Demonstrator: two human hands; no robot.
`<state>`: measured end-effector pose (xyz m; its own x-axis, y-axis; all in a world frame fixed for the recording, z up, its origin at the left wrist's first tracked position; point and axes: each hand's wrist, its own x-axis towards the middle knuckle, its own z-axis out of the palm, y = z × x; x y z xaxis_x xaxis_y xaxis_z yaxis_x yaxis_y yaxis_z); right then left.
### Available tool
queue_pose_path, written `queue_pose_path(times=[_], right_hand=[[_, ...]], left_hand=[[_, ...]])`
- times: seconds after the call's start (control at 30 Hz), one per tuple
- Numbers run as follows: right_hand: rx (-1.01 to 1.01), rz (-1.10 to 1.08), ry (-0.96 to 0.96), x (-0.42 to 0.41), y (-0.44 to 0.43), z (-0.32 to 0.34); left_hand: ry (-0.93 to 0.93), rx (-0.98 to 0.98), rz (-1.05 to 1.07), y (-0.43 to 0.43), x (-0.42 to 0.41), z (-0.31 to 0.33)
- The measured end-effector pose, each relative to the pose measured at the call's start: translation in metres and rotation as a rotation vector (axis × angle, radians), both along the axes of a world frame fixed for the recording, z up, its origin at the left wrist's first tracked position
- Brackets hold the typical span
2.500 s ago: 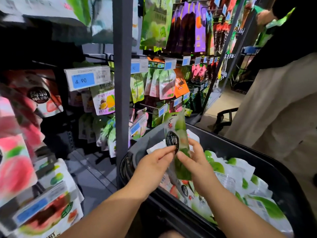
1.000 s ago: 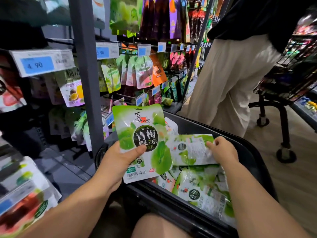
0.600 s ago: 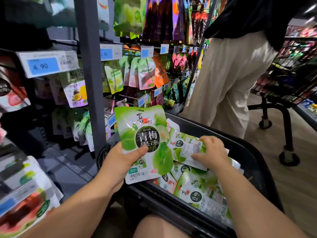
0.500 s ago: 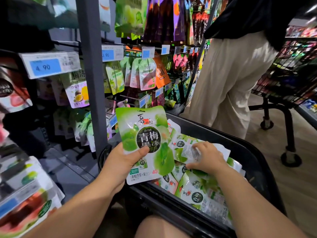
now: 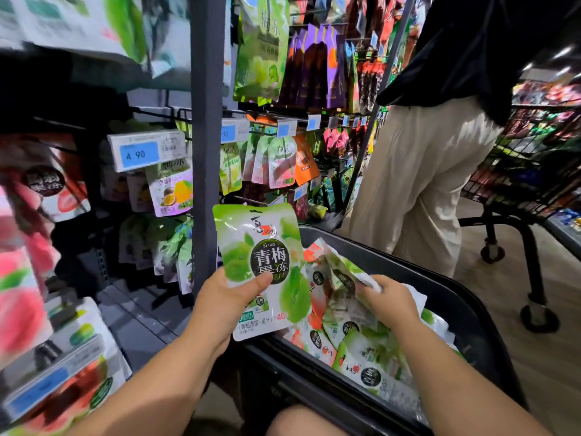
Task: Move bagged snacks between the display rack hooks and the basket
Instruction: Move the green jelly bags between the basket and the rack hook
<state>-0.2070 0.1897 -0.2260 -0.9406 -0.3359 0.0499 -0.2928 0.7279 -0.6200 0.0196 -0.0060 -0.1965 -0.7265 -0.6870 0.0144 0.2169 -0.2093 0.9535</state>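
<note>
Green plum jelly pouch (image 5: 261,269) | upright, long axis vertical, above basket (image 5: 393,262) near corner | gripped low by left hand (image 5: 226,297), nearer rack hooks (image 5: 157,112) | right hand (image 5: 390,303) fingers (image 5: 366,289) pinching second pouch (image 5: 339,287) in basket

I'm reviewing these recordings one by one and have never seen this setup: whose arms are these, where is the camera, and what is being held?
No machine here: a person works with bare hands, and the single camera sits on their head, looking forward and down, so the arms enter from the bottom edge. The left hand holds a green pouch upright, thumb across its front. The right hand reaches into the black basket and grips a second pouch, which is blurred, on top of a pile of similar bags. Left of the basket stands the display rack with hanging snacks. Another person stands beyond, beside a wire cart.
</note>
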Motion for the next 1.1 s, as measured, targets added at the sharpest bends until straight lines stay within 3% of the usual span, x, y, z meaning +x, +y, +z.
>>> queue_pose_path(times=[0.2, 0.37, 0.47, 0.8, 1.1], right_hand=[[-0.503, -0.017, -0.161, 0.02, -0.012, 0.033], [-1.1, 0.147, -0.54, 0.066, -0.039, 0.075], [-1.298, 0.267, -0.718, 0.099, -0.059, 0.097], [-1.169, 0.569, -0.732, 0.166, -0.131, 0.129], [-0.898, 0.741, -0.565, 0.163, -0.14, 0.151]], left_hand=[[-0.023, -0.117, 0.086, -0.01, 0.011, 0.017], [-0.115, -0.263, 0.21, -0.024, 0.023, 0.041], [-0.113, -0.295, 0.27, -0.03, 0.034, 0.058], [-0.021, -0.316, 0.314, -0.044, 0.068, 0.102], [0.028, -0.376, 0.381, -0.06, 0.088, 0.121]])
